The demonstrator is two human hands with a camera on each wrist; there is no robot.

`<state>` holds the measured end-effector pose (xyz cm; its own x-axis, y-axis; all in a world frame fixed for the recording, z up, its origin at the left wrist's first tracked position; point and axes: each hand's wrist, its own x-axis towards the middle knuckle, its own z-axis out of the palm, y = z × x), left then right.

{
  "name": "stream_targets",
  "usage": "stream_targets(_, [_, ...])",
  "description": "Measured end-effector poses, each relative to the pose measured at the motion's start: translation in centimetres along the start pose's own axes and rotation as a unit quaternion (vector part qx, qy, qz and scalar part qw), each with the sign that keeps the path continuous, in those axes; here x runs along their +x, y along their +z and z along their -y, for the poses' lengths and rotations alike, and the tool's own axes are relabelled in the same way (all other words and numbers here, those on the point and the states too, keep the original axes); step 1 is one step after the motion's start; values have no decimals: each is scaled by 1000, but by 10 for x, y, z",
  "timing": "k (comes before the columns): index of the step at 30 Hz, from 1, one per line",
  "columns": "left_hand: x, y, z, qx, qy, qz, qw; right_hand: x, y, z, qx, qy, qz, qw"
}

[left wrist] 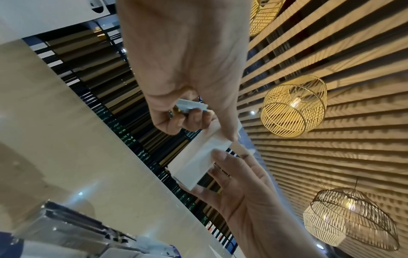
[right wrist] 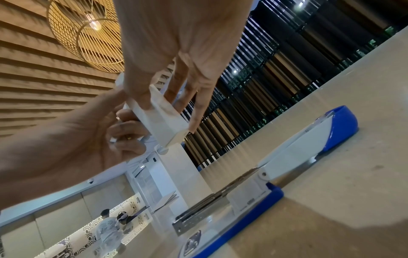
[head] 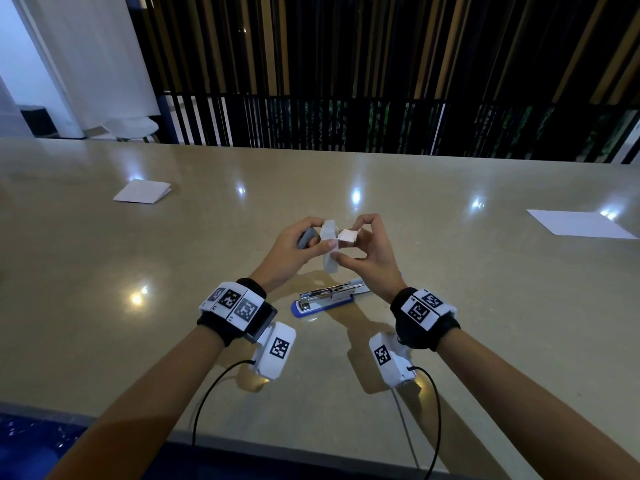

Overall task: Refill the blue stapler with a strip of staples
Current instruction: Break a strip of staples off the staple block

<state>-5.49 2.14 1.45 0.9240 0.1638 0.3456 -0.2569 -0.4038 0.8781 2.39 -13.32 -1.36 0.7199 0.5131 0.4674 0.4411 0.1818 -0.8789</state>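
Observation:
The blue stapler (head: pixel 329 299) lies opened out flat on the beige table (head: pixel 467 306), its metal staple channel facing up, just below both hands. It shows again in the right wrist view as the blue stapler (right wrist: pixel 243 200). Both hands hold a small white staple box (head: pixel 329 252) in the air above it, end flap (head: pixel 347 236) open. My left hand (head: pixel 317 237) curls its fingers round a grey staple strip (head: pixel 307 238), seen again as the staple strip (left wrist: pixel 192 106), with its thumb on the box. My right hand (head: pixel 351 242) pinches the staple box (right wrist: pixel 163 122) between thumb and fingers.
A folded white paper (head: pixel 142 192) lies at the far left of the table and a flat white sheet (head: pixel 581 223) at the far right. A dark slatted screen (head: pixel 346 116) stands behind the table's far edge. People (right wrist: pixel 108 225) are in the background.

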Motion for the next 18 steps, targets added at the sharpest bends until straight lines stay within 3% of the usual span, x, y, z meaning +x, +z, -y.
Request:
stream_targets(6, [2, 2, -1, -23, -14, -29, 999, 0, 3, 4, 54, 32, 4, 998])
stream_targets(18, [6, 3, -3, -74, -18, -57, 995, 1, 5, 6, 56, 44, -4, 997])
